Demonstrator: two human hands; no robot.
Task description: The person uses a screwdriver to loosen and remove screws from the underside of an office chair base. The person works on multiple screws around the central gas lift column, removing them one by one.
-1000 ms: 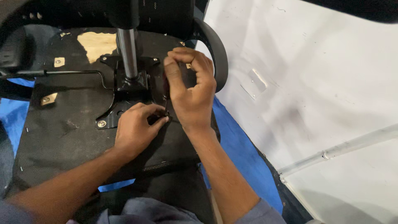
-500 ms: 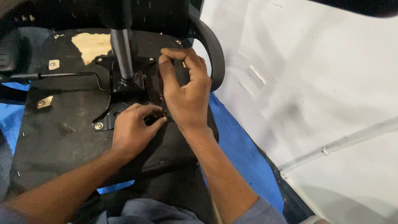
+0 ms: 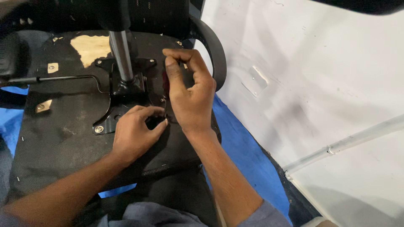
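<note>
The right hand [image 3: 191, 94] has its fingertips pinched together on a small part I cannot make out, at 3 o'clock of the metal column [image 3: 122, 54]. The left hand [image 3: 134, 134], at 6 o'clock of the column, curls its fingers shut on something small and dark at the black mounting plate [image 3: 107, 120]. The upturned chair seat [image 3: 54, 138] looks heavy and stiff; its curved armrest [image 3: 214, 50] probably offers the surest hold.

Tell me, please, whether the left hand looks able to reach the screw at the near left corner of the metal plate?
Probably yes. The left hand rests on the seat underside beside the screw, and nothing lies between them; the right hand is off to the other side.
</note>
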